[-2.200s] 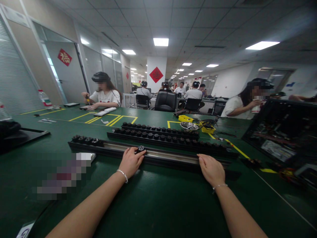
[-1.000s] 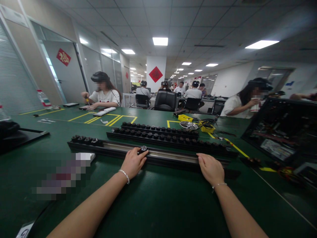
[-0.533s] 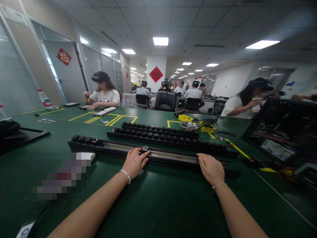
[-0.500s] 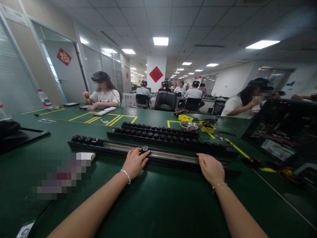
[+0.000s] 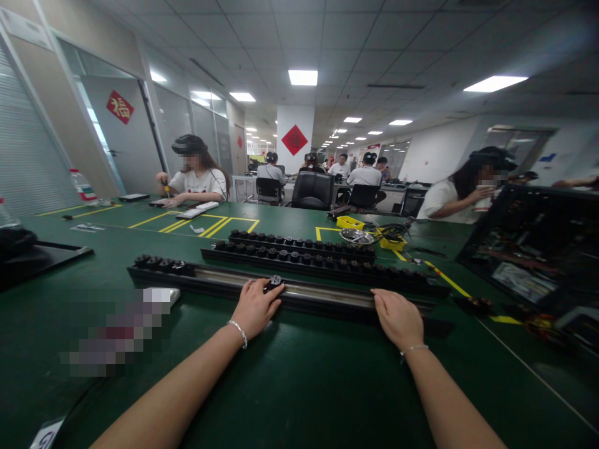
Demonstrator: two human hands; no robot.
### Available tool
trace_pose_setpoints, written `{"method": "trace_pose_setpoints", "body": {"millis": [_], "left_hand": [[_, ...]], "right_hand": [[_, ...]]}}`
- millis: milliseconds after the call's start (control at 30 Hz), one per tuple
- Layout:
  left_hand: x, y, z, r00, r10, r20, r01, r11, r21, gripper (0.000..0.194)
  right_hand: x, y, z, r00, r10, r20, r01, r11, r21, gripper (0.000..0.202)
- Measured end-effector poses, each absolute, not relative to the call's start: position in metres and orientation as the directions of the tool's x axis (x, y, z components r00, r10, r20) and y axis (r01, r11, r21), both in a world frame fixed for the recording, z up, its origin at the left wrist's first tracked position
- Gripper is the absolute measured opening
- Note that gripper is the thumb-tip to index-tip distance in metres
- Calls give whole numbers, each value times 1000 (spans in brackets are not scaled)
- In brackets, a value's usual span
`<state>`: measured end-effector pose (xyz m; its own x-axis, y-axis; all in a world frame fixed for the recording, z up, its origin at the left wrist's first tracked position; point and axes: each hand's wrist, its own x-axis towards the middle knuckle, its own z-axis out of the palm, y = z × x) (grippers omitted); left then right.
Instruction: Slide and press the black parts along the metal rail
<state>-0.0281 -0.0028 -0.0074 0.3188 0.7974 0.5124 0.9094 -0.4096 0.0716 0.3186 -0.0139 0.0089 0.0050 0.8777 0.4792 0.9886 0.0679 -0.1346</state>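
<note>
A long black rail (image 5: 327, 295) with a bare metal channel lies across the table in front of me. My left hand (image 5: 253, 310) pinches a small black socket module (image 5: 275, 282) that sits at the channel, partway along the rail. Farther right, the fingers of my right hand (image 5: 400, 319) are closed over the rail's near edge. Several more black modules (image 5: 163, 264) sit together at the rail's left end. Behind it lie two similar black strips, a nearer one (image 5: 322, 264) and a farther one (image 5: 299, 242), both lined with modules. My fingers partly hide the held module.
A blurred-out flat object (image 5: 116, 333) lies at the left on the green table (image 5: 299, 386). Beyond the strips are a metal dish (image 5: 356, 237), yellow bins (image 5: 350, 222) and cables. An open black case (image 5: 528, 249) stands at the right. Co-workers sit across the table.
Both hands keep almost the same positions on the rail and module. The view has shifted very slightly.
</note>
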Motion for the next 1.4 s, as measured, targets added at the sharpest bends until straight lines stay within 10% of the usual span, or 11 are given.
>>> {"method": "trace_pose_setpoints", "body": {"millis": [1400], "left_hand": [[-23,-9,-4,346,811,472,890,-443,109,39]], "right_hand": [[320,-12,6,7,873,488,988,70,-139,43]]}}
